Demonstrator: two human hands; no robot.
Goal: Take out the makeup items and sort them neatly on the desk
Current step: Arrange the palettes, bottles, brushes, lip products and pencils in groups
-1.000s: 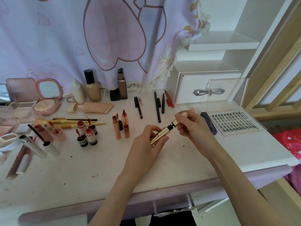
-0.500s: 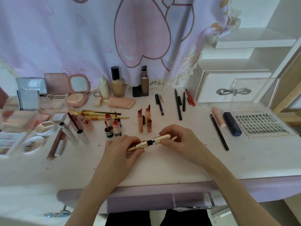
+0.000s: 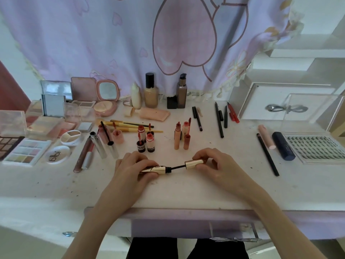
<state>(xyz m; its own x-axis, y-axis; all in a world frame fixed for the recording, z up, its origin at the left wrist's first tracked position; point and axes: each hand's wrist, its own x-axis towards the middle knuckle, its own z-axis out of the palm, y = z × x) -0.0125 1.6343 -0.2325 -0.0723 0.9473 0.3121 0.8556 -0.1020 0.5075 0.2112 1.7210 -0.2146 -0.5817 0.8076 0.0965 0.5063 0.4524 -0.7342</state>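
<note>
My left hand (image 3: 130, 172) grips a gold mascara tube (image 3: 155, 169) low over the white desk (image 3: 177, 191). My right hand (image 3: 216, 167) pinches its gold cap (image 3: 194, 163), pulled partly out, so the black wand stem (image 3: 178, 167) shows between tube and cap. Behind the hands stand small lip tints (image 3: 147, 141) and peach lip glosses (image 3: 182, 137). Foundation bottles (image 3: 150, 92) stand at the back, and black pencils (image 3: 219, 120) lie to the right of them.
Palettes (image 3: 24, 152) and compacts (image 3: 105, 107) crowd the desk's left side. A lash tray (image 3: 315, 150), a navy tube (image 3: 283, 145) and a long black pencil (image 3: 267, 156) lie at the right. A white drawer unit (image 3: 287, 101) stands behind them. A curtain (image 3: 130, 43) hangs at the back.
Both hands came down toward the desk's front with the mascara. The cap has drawn away from the tube, baring the wand stem. The camera view shifted to the left.
</note>
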